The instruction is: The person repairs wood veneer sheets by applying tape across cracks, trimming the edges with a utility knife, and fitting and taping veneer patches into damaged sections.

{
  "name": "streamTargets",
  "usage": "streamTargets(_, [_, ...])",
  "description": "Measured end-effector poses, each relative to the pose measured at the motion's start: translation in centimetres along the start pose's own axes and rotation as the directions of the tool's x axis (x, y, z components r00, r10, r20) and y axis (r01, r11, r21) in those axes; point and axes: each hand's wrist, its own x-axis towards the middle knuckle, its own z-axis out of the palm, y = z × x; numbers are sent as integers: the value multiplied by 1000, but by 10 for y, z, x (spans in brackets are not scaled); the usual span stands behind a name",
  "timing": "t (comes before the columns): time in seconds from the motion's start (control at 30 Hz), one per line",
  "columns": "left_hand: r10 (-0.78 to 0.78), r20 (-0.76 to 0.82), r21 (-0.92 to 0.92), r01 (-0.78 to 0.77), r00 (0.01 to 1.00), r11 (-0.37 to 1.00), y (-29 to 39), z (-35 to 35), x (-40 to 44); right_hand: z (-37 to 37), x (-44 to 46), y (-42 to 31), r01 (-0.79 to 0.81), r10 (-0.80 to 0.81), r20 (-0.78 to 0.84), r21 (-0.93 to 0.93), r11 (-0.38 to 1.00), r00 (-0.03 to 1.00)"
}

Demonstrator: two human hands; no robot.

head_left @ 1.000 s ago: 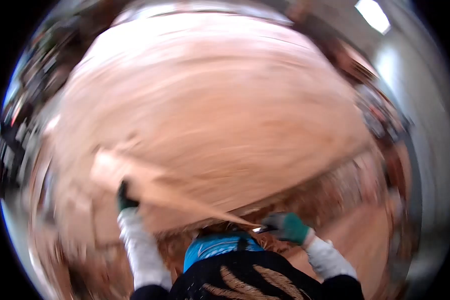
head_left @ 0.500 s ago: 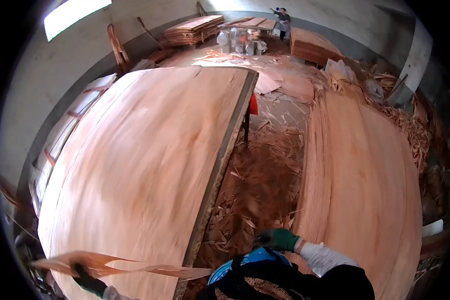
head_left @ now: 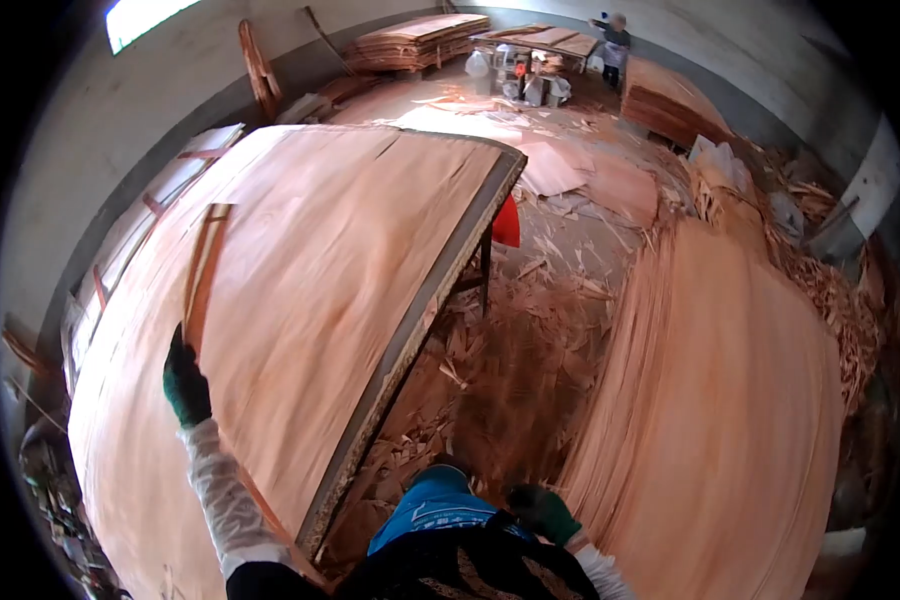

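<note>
My left hand (head_left: 185,382), in a green and dark glove, is closed around a long veneer strip (head_left: 206,265). The strip rises above the fist in two narrow lengths, and its other end trails back under the forearm toward my body. Beneath it lies a broad veneer sheet (head_left: 310,280) on a raised table with a dark, rough edge (head_left: 390,370). My right hand (head_left: 545,513), gloved in green, is curled close to my waist, between my blue clothing and a veneer stack (head_left: 710,400). Whatever its fingers may hold is hidden.
Veneer scraps (head_left: 520,370) litter the floor between table and stack. A red object (head_left: 507,222) shows beside the table leg. Farther back are more veneer piles (head_left: 415,42), a worktable (head_left: 540,40) and a person (head_left: 613,50). Tangled offcuts (head_left: 815,310) line the right side.
My left hand has swung forward over the sheet with the strip, which now points away from me instead of lying crosswise. My right hand has shifted slightly lower, nearer my waist.
</note>
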Motion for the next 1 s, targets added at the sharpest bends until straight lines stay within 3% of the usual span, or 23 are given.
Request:
streamTargets(0.07, [-111, 96, 97, 101, 989, 990, 35, 36, 18, -23, 17, 5, -74, 74, -23, 16, 997, 997])
streamTargets(0.1, [-54, 44, 21, 53, 998, 998, 43, 59, 26, -39, 28, 9, -104, 105, -8, 19, 994, 994])
streamTargets(0.13, [-133, 88, 48, 129, 987, 991, 56, 79, 34, -54, 41, 15, -137, 137, 5, 21, 990, 991])
streamTargets(0.23, [-75, 17, 21, 74, 997, 997, 76, 150, 58, -103, 87, 67, 108, -144, -92, -316, 942, 985])
streamTargets(0.33, [-20, -54, -62, 17, 998, 998, 102, 226, 92, -184, 145, 34, -227, 229, -112, 30, 973, 967])
streamTargets(0.37, [-46, -3, -65, 46, 999, 997, 114, 251, 108, -201, 161, 52, -169, 160, -174, -40, 985, 972])
streamTargets(0.47, [-177, 180, -34, 186, 968, 982, 162, 318, 149, -246, 201, 82, -239, 230, -246, -6, 971, 942])
streamTargets(0.5, [-95, 122, -123, 110, 988, 986, 166, 349, 155, -254, 210, 84, -302, 317, -301, 96, 948, 899])
streamTargets(0.53, [-111, 166, -161, 138, 980, 977, 191, 365, 164, -265, 220, 79, -349, 387, -279, 178, 920, 879])
streamTargets(0.57, [-22, 61, -247, 36, 998, 968, 210, 386, 172, -278, 232, 68, -388, 450, -256, 258, 885, 856])
streamTargets(0.6, [-65, 158, -239, 102, 985, 966, 231, 403, 176, -287, 243, 64, -424, 508, -228, 333, 842, 830])
streamTargets(0.63, [-24, 148, -287, 67, 989, 955, 250, 423, 177, -290, 252, 68, -437, 562, -156, 477, 763, 812])
streamTargets(0.7, [88, 95, -372, -46, 992, 927, 283, 471, 170, -292, 270, 100, -385, 463, -144, 374, 844, 875])
streamTargets(0.73, [97, 167, -359, -31, 981, 933, 306, 485, 166, -293, 281, 122, -352, 409, -131, 320, 880, 903])
streamTargets(0.77, [166, 108, -342, -120, 980, 932, 319, 510, 156, -299, 296, 141, -204, 246, -159, 241, 949, 956])
streamTargets(0.8, [192, 205, -352, -111, 960, 929, 332, 532, 148, -315, 313, 151, -231, 253, -123, 169, 958, 960])
streamTargets(0.83, [170, 274, -254, -99, 947, 962, 351, 544, 136, -332, 334, 156, -252, 260, -85, 96, 963, 962])
streamTargets(0.87, [101, 458, -142, -39, 883, 989, 356, 572, 118, -349, 357, 158, -269, 270, -45, 23, 963, 962])
streamTargets(0.93, [15, 587, -38, 9, 809, 999, 362, 603, 89, -392, 409, 153, -171, 172, -28, 15, 985, 985])
streamTargets(1.0, [-42, 620, 6, 49, 783, 999, 369, 607, 89, -436, 457, 168, -102, 102, -1, -67, 992, 995])
